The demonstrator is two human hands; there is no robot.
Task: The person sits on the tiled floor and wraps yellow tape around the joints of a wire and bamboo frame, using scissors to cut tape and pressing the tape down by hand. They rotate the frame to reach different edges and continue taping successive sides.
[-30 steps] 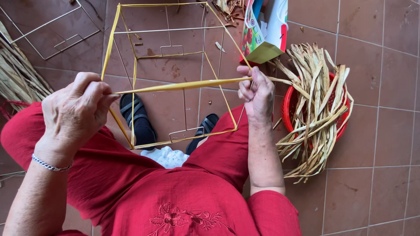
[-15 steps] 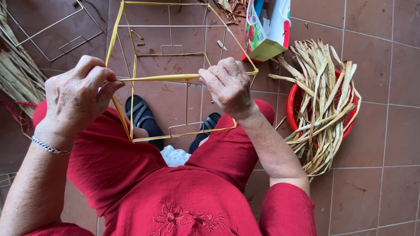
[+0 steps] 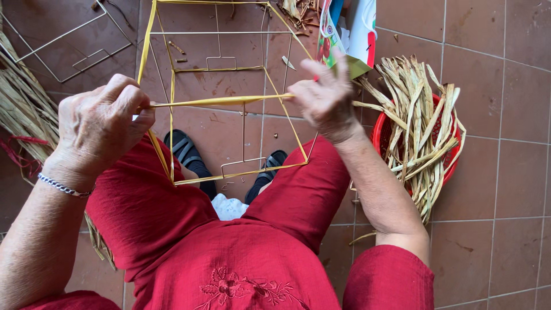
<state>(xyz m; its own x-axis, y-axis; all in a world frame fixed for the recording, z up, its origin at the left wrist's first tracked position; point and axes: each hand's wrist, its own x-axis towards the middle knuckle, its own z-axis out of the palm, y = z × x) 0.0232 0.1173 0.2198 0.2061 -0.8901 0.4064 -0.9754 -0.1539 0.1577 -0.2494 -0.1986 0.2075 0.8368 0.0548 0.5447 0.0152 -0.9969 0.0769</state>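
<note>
A wire frame (image 3: 172,86) wrapped in yellow strip rests on my lap, over red trousers. A flat yellow leaf strip (image 3: 221,101) runs level across the frame between both hands. My left hand (image 3: 103,123) pinches its left end against the frame's left edge. My right hand (image 3: 327,97) grips its right end at the frame's right edge, with some fingers lifted.
A red basket (image 3: 380,133) piled with dried leaf strips (image 3: 425,126) stands on the tiled floor at the right. A colourful paper bag (image 3: 353,28) lies beyond it. Bare wire frames (image 3: 63,40) and a bundle of dry straw (image 3: 23,109) are at the left. Black sandals (image 3: 183,150) show below the frame.
My right hand slid left along the strip, then back right to the frame's edge. The strip is now pulled taut across the frame.
</note>
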